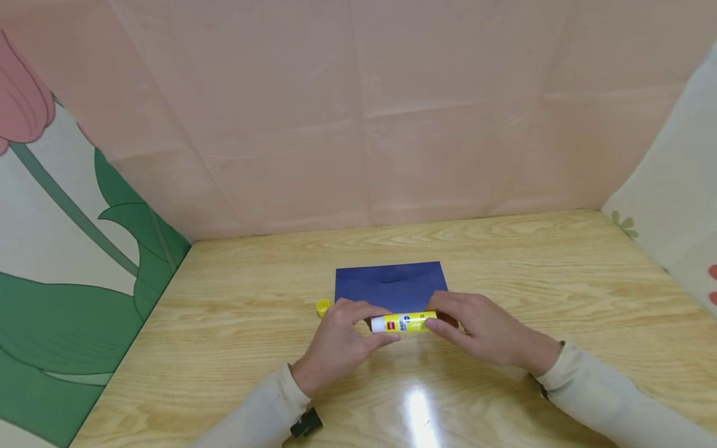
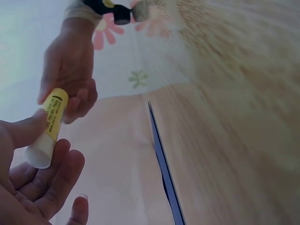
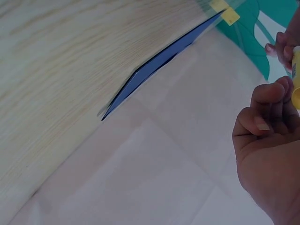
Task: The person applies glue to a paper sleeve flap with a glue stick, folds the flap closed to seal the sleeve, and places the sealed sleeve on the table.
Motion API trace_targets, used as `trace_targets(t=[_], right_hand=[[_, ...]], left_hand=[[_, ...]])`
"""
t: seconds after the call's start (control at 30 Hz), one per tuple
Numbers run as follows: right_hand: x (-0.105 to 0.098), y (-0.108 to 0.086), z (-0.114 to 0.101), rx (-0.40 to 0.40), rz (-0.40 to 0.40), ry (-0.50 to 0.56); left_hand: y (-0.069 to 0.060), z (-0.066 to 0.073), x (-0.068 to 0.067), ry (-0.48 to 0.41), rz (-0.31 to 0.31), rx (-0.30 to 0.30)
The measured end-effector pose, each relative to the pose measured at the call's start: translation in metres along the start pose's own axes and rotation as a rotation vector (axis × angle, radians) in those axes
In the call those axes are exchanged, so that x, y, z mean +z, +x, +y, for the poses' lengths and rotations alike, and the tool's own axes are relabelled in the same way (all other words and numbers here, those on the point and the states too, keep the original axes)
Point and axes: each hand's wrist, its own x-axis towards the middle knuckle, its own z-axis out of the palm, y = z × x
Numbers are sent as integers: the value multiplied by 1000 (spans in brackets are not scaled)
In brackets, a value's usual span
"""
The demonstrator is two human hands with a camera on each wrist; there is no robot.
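A yellow glue stick (image 1: 406,322) with a white end lies sideways between my two hands, above the near edge of a dark blue envelope (image 1: 386,285). My left hand (image 1: 346,333) pinches the white end between thumb and fingers. At the yellow end, the thumb and fingers of my right hand (image 1: 487,325) grip the tube. The left wrist view shows the glue stick (image 2: 52,117) tilted across the left fingers. On the table, just left of the envelope, sits a small yellow cap (image 1: 323,307). The right wrist view catches only part of the glue stick (image 3: 296,77).
The wood-grain table (image 1: 224,348) bears the envelope, flat with its flap side up. A pink sheet (image 1: 358,124) rises behind the table. Flower-patterned panels (image 1: 67,249) stand at the left and right. A black device (image 1: 306,423) is by the left wrist.
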Motion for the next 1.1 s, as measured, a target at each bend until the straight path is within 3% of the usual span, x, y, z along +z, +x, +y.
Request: trace_targets(t=[0.53, 0.63, 0.77, 0.87, 1.1], right_hand=[[0, 2, 5, -176, 148, -61], [0, 2, 4, -173, 161, -81], [0, 2, 3, -136, 137, -63], [1, 2, 2, -156, 113, -44], [5, 2, 0, -304, 95, -66]], left_hand=[[-1, -1, -1, 27, 3, 6], [-1, -1, -2, 27, -2, -3], [0, -2, -3, 38, -6, -14], [0, -2, -3, 32, -26, -17], [1, -2, -2, -1, -73, 9]])
